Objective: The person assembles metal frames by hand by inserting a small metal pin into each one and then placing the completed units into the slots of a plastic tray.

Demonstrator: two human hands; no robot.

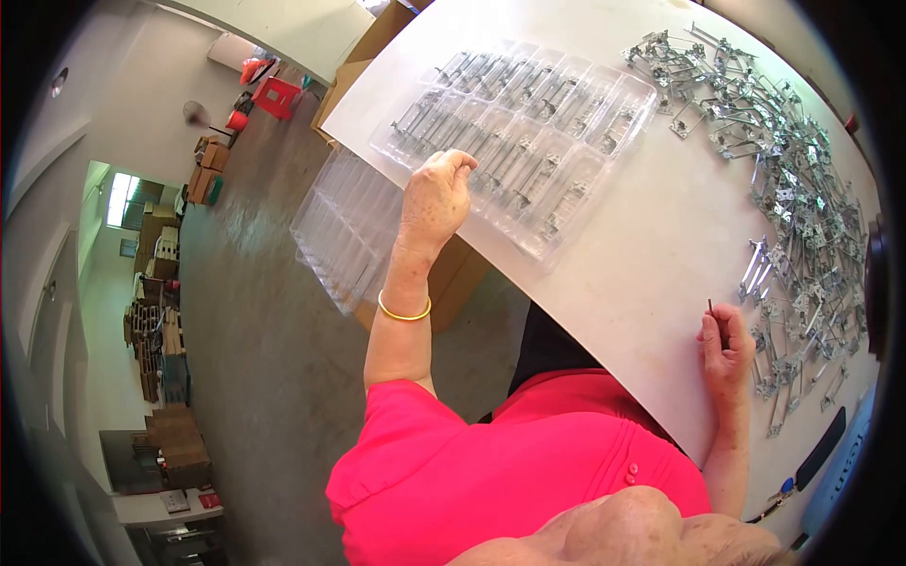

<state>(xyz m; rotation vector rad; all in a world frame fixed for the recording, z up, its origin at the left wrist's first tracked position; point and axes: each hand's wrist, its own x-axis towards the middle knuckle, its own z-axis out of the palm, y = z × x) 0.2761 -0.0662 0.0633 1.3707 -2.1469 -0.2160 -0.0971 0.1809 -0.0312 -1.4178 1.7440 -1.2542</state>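
Note:
My left hand (440,193), with a yellow bangle at the wrist, is at the near left edge of a clear compartment tray (543,247). Its fingers are curled and pinched together; anything between them is hidden. Rows of thin metal pieces (519,151) lie in the tray's compartments. On the right side of the white table (623,283), my right hand (725,354) is closed around a small thin dark metal piece (710,307) whose tip sticks up. Beside that hand spreads a large pile of metal parts with rods and small plates (802,208).
Another clear compartment tray (344,222) sits below the table's left edge, above a cardboard box (462,283). A dark object (821,448) and a blue item (845,462) are at lower right. A red stool (276,96) and stacked boxes stand farther away.

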